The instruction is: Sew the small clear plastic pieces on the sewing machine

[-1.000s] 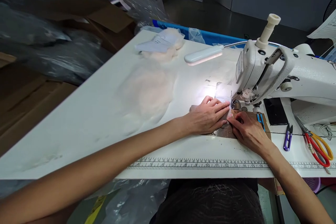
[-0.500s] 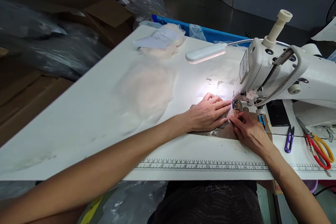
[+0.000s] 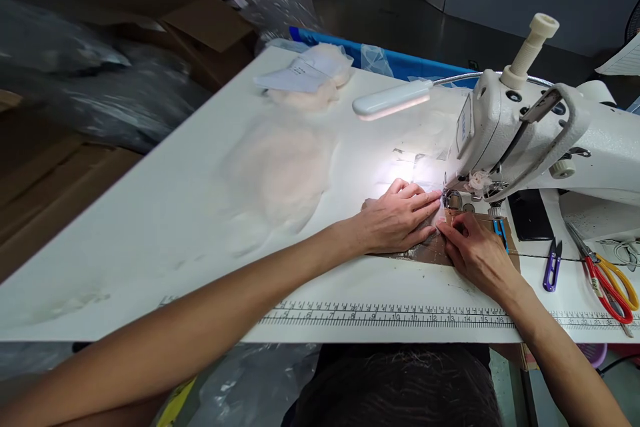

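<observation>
Work in hand: I am watching a small pale fabric piece [image 3: 439, 220] being fed at the presser foot [image 3: 453, 199] of the sewing machine [image 3: 525, 133].
Progress: I am judging the seam as under way, not finished, since the piece is sitting right at the foot. How much is already stitched I cannot tell; the fingers are hiding it.
Left hand [image 3: 397, 217]: it is lying flat and open with fingers stretched toward the foot, pressing the piece down on the desk [image 3: 150, 227].
Right hand [image 3: 473, 250]: its fingers are bent and its tips are bunching on the near edge of the piece. Whether they are pinching or only pressing, I cannot tell.
Fabric position: it is lying between the two sets of fingertips, touching both, just in front of the foot and over a brown patch [image 3: 425, 253].
Nearby: thread snips [image 3: 551, 265] and red scissors [image 3: 607, 280] are lying to the right, apart from both hands; a lamp [image 3: 390, 101] is lighting the spot.
</observation>
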`<state>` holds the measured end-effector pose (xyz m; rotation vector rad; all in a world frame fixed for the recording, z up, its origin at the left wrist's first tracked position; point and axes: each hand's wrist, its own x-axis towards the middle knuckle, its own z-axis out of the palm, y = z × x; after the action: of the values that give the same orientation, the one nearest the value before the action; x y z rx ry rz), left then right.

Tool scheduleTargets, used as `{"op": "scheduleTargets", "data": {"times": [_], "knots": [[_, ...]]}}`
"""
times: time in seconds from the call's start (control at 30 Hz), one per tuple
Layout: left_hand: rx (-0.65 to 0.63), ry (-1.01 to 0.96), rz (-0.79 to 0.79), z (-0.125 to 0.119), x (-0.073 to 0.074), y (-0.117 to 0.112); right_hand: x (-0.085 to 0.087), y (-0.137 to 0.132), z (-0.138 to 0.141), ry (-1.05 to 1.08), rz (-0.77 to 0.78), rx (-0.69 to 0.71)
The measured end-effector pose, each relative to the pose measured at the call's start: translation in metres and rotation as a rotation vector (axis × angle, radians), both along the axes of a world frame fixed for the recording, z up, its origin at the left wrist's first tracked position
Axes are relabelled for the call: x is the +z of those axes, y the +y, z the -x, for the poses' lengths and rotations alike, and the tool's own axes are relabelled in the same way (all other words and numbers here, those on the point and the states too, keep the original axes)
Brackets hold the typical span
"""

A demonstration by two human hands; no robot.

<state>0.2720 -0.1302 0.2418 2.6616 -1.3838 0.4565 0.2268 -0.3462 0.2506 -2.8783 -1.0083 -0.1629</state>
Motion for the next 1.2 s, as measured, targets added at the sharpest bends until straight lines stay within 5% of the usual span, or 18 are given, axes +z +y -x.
{"op": "scheduleTargets", "data": {"times": [0.4,1.2], "knots": [[-0.02,0.185,0.087,-0.004,0.002,0.004,-0.003,-0.002,0.0,0.007,-0.048,-0.024],[0.04,-0.025,-0.073,0.009,0.004,-0.003,0.001,0.0,0.0,0.011,0.013,-0.009]]}}
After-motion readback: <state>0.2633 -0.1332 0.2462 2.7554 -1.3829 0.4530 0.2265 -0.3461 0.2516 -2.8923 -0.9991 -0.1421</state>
